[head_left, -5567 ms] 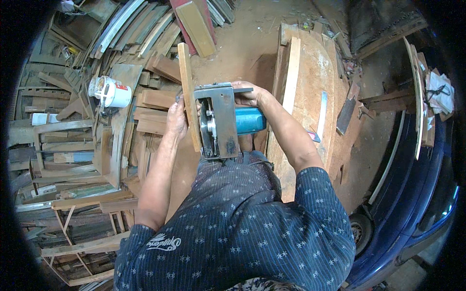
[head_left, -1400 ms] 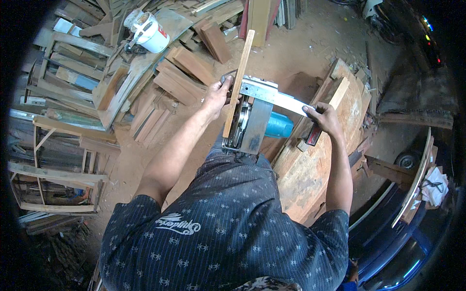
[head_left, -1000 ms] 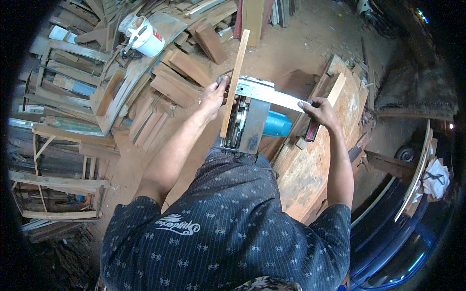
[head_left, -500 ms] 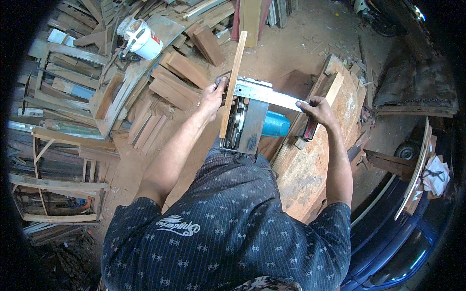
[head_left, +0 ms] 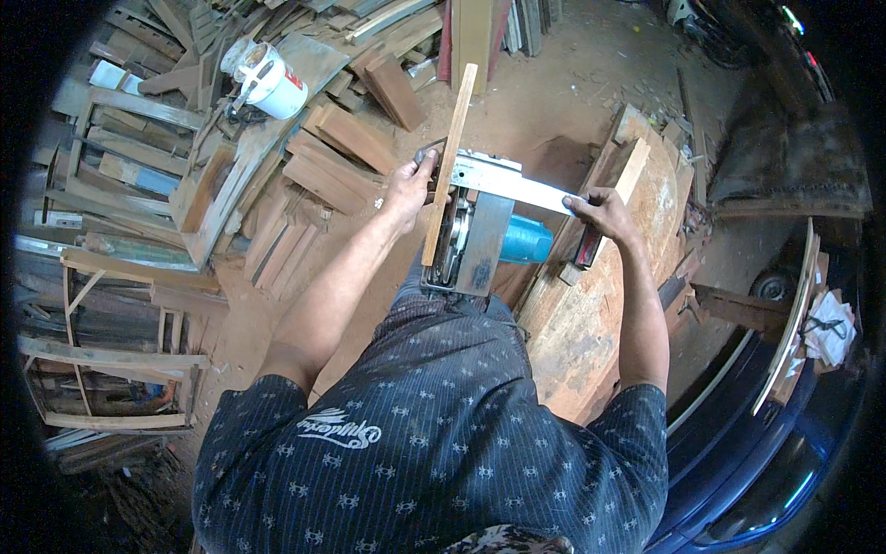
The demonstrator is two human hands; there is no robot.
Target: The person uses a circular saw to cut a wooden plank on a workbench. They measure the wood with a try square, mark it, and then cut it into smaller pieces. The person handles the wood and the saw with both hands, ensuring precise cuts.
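Note:
A blue power saw [head_left: 526, 240], apparently a circular saw, rests bottom-up in front of my lap, with its flat metal base plate [head_left: 483, 247] facing me. A flat silver metal bar [head_left: 531, 189] lies across the far end of that base. Along the saw's left side runs a long thin wooden strip [head_left: 453, 152], meeting the bar's left end. My left hand [head_left: 407, 191] is closed on the strip, thumb on its near face and other fingers partly hidden behind it. My right hand [head_left: 602, 214] grips the bar's right end between thumb and fingers.
A wooden slab [head_left: 581, 337] lies to the right, bearing a wooden batten [head_left: 630, 175] and a black-and-red object [head_left: 589, 246]. Stacked boards [head_left: 337, 171] and a white bucket [head_left: 277, 83] stand at far left. Wooden frames [head_left: 120, 351] lie at left, a blue car [head_left: 748, 471] at right.
The saw, wooden strip and metal bar sit very slightly further right and lower in the picture. Both hands keep the same grips.

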